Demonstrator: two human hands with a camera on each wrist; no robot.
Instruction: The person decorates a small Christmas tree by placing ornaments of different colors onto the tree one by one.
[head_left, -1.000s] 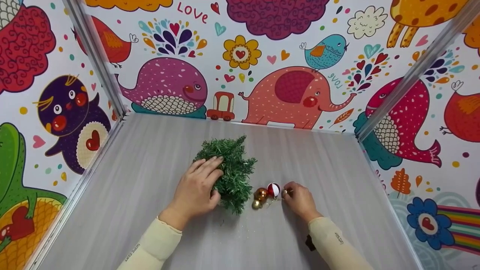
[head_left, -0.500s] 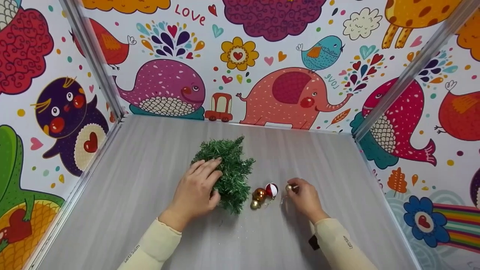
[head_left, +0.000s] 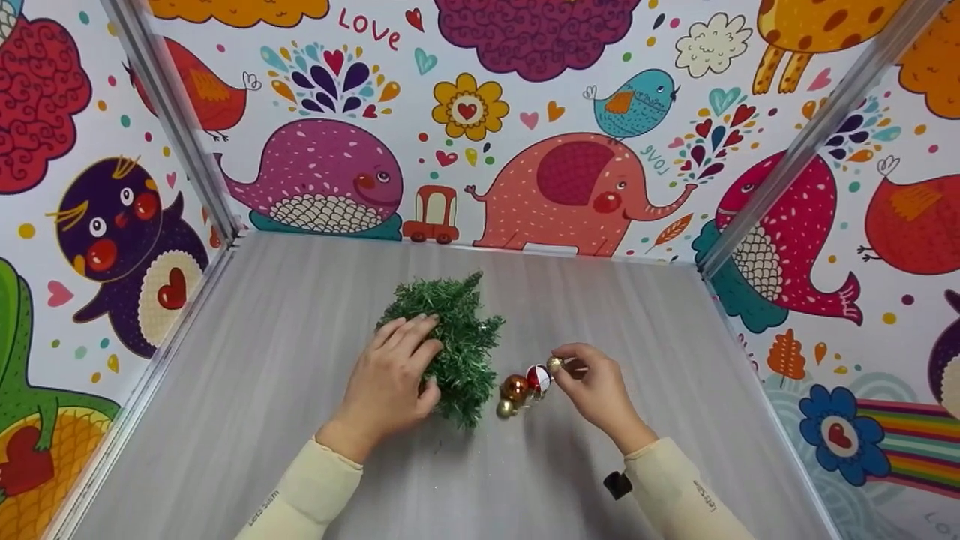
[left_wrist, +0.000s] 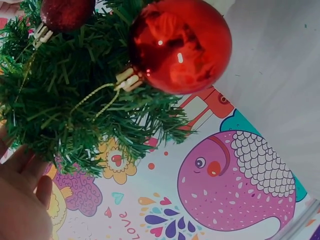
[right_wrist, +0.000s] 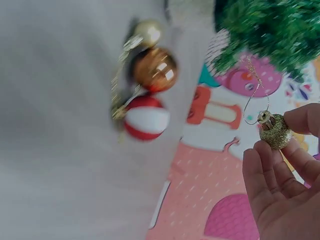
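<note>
A small green Christmas tree (head_left: 461, 337) stands at mid-table. My left hand (head_left: 390, 375) rests against its left side, fingers extended over the branches and thumb apart. In the left wrist view, a shiny red bauble (left_wrist: 182, 47) and a dark red glittery bauble (left_wrist: 67, 11) are on the tree. Between thumb and fingertips, my right hand (head_left: 598, 384) pinches a small gold glitter bauble (right_wrist: 276, 137), raised above the table, its thin gold loop (right_wrist: 246, 102) standing free. Close by lie a red-and-white bauble (right_wrist: 146, 118), a copper bauble (right_wrist: 156, 70) and a plain gold bauble (right_wrist: 148, 33).
The grey wood-grain table (head_left: 300, 315) is enclosed by printed cartoon panels (head_left: 517, 90) at the back and both sides, with metal posts (head_left: 180, 127) at the corners. A small black block (head_left: 617, 485) shows beside the right sleeve.
The right hand first drew the gold glitter bauble right, away from the others, then lifted it and moved back left towards the tree, turning it upward. The left hand stays on the tree.
</note>
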